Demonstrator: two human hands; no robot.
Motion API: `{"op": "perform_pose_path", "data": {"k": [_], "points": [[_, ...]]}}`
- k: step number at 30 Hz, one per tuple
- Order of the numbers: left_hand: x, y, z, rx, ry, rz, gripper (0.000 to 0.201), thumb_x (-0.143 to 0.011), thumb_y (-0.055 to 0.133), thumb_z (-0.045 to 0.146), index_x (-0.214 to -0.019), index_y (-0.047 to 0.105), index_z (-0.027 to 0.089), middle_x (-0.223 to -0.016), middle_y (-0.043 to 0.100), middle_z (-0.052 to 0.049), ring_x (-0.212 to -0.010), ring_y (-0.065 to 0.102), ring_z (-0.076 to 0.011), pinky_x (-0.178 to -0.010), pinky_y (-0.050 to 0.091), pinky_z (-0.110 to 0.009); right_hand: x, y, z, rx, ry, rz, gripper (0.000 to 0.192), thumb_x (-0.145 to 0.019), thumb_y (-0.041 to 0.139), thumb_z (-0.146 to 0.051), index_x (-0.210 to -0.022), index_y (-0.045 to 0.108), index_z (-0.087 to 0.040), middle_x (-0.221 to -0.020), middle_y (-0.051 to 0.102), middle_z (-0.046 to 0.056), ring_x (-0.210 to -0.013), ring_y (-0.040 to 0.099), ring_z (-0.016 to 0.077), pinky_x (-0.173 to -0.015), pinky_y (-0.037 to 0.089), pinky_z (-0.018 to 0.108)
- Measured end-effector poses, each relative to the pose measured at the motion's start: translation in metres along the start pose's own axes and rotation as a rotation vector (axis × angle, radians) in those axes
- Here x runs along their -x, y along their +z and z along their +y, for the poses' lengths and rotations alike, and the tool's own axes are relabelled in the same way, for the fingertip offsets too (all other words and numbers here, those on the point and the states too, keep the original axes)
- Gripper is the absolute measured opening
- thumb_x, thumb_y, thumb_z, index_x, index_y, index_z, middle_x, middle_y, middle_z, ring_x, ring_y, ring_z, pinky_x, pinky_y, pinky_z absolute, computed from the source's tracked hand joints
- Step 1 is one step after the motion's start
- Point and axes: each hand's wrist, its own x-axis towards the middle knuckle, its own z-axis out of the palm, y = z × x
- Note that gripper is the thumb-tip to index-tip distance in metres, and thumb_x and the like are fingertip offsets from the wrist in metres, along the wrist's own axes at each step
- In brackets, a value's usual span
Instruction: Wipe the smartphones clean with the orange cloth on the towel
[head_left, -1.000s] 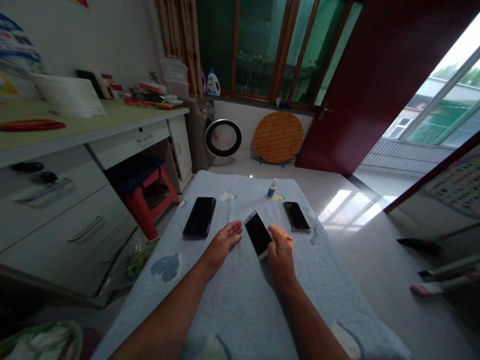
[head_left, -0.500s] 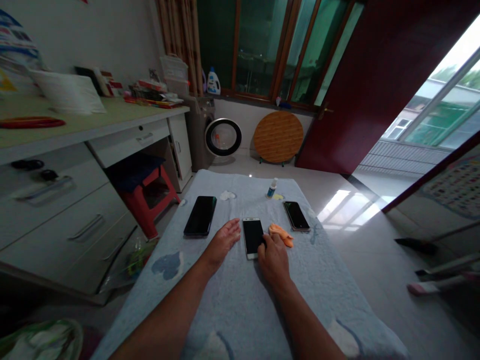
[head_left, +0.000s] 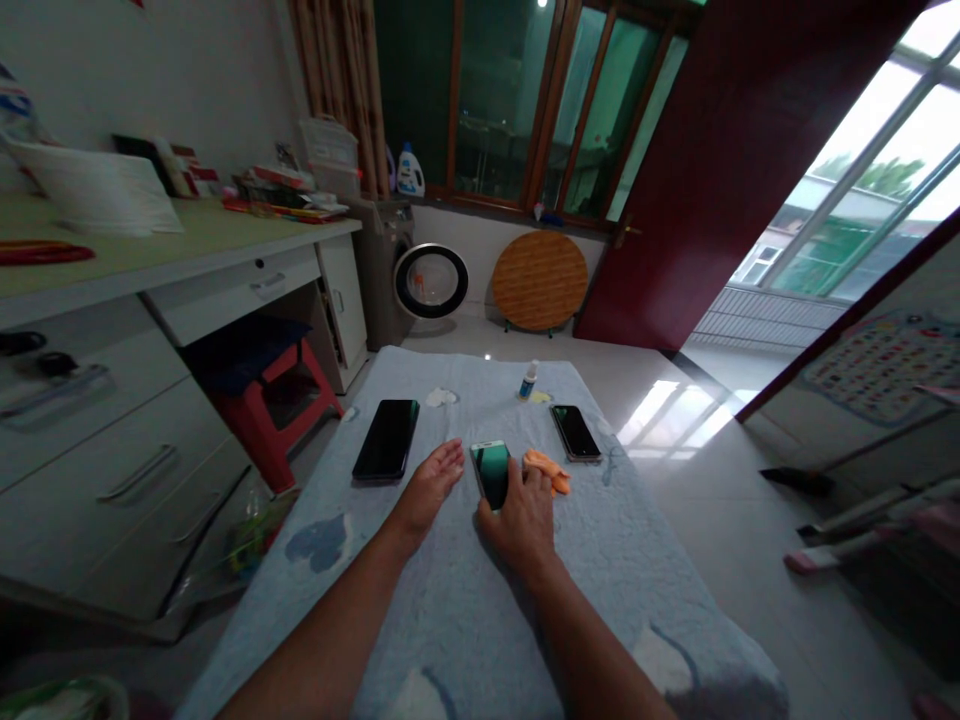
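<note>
A white smartphone (head_left: pixel 491 466) with a dark screen is at the middle of the cloth-covered table, and green light reflects off its glass. My right hand (head_left: pixel 523 515) grips its lower part, thumb at the near left edge and fingers along the right side, hiding that corner. To the left of the phone, my left hand (head_left: pixel 431 492) is held open with its fingers stretched out, touching nothing. A crumpled orange cloth (head_left: pixel 553 473) lies just beyond my right fingers. One larger black phone (head_left: pixel 386 440) rests at the left, another phone (head_left: pixel 576 433) at the right.
A small spray bottle (head_left: pixel 529 380) stands near the far edge of the blue patterned table cover (head_left: pixel 465 620). Left of it are a red stool (head_left: pixel 300 395) and a desk (head_left: pixel 225 265). Beyond are an open washing-machine door (head_left: pixel 431 281) and a round wooden board (head_left: pixel 540 280).
My right hand has shifted from the phone's right edge to a grip around its lower end. The phone's screen now reflects green. The whole view has swung slightly right.
</note>
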Motion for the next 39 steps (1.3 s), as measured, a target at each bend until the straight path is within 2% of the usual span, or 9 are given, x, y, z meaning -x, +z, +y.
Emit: {"op": "perform_pose_path", "data": {"k": [6, 9, 12, 14, 16, 20, 26, 39], "points": [[-0.002, -0.002, 0.000, -0.017, 0.074, 0.027, 0.051, -0.069, 0.074, 0.029, -0.117, 0.062, 0.018, -0.136, 0.055, -0.014, -0.127, 0.051, -0.0260, -0.111, 0.033, -0.040, -0.003, -0.022, 0.019, -0.081, -0.059, 0.041, 0.059, -0.071, 0.063, -0.034, -0.126, 0.053, -0.014, -0.104, 0.059, 0.015, -0.101, 0.050, 0.0324, -0.090, 0.038, 0.044], [-0.003, -0.002, 0.000, -0.033, 0.103, 0.040, 0.051, -0.068, 0.075, 0.030, -0.115, 0.062, 0.018, -0.133, 0.058, -0.013, -0.125, 0.053, -0.0256, -0.112, 0.032, -0.042, -0.018, -0.036, 0.043, -0.093, -0.100, 0.109, 0.058, -0.074, 0.062, -0.041, -0.126, 0.054, -0.016, -0.103, 0.058, 0.014, -0.098, 0.050, 0.0297, -0.087, 0.040, 0.042], [-0.004, -0.002, -0.001, -0.046, 0.117, 0.049, 0.049, -0.068, 0.075, 0.032, -0.114, 0.064, 0.018, -0.128, 0.061, -0.012, -0.123, 0.054, -0.0254, -0.111, 0.032, -0.043, -0.047, -0.043, 0.078, -0.033, -0.051, 0.215, 0.059, -0.075, 0.060, -0.043, -0.126, 0.055, -0.013, -0.106, 0.056, 0.015, -0.098, 0.049, 0.0292, -0.089, 0.038, 0.042], [-0.003, -0.001, -0.001, -0.051, 0.118, 0.046, 0.050, -0.067, 0.075, 0.033, -0.113, 0.064, 0.018, -0.126, 0.063, -0.012, -0.122, 0.055, -0.0256, -0.111, 0.032, -0.043, -0.069, -0.042, 0.102, 0.019, 0.019, 0.240, 0.057, -0.074, 0.061, -0.037, -0.125, 0.056, -0.012, -0.105, 0.057, 0.015, -0.098, 0.049, 0.0286, -0.091, 0.037, 0.042], [-0.002, 0.000, 0.001, -0.061, 0.113, 0.045, 0.051, -0.066, 0.076, 0.034, -0.112, 0.065, 0.017, -0.124, 0.064, -0.012, -0.121, 0.056, -0.0258, -0.110, 0.033, -0.043, -0.088, -0.036, 0.122, 0.068, 0.077, 0.204, 0.057, -0.073, 0.062, -0.036, -0.124, 0.057, -0.012, -0.105, 0.057, 0.015, -0.099, 0.049, 0.0288, -0.091, 0.036, 0.041], [0.002, 0.003, 0.007, -0.098, 0.109, 0.045, 0.050, -0.064, 0.078, 0.036, -0.109, 0.066, 0.016, -0.120, 0.066, -0.013, -0.119, 0.057, -0.0271, -0.109, 0.034, -0.043, -0.108, -0.021, 0.146, 0.122, 0.136, 0.134, 0.056, -0.076, 0.061, -0.038, -0.126, 0.056, -0.012, -0.108, 0.057, 0.016, -0.101, 0.049, 0.0293, -0.091, 0.034, 0.040], [0.009, 0.007, 0.013, -0.165, 0.104, 0.005, 0.046, -0.065, 0.078, 0.036, -0.106, 0.068, 0.017, -0.115, 0.069, -0.012, -0.114, 0.060, -0.0269, -0.106, 0.037, -0.043, -0.111, -0.009, 0.156, 0.151, 0.177, 0.093, 0.057, -0.078, 0.059, -0.042, -0.129, 0.056, -0.015, -0.111, 0.056, 0.016, -0.102, 0.049, 0.0305, -0.091, 0.034, 0.040], [0.013, 0.010, 0.015, -0.207, 0.113, -0.030, 0.043, -0.067, 0.077, 0.036, -0.104, 0.069, 0.016, -0.112, 0.070, -0.013, -0.110, 0.062, -0.0272, -0.103, 0.040, -0.043, -0.106, -0.011, 0.156, 0.204, 0.168, 0.052, 0.063, -0.079, 0.060, -0.048, -0.132, 0.051, -0.015, -0.115, 0.055, 0.017, -0.104, 0.048, 0.0321, -0.089, 0.036, 0.041]]}}
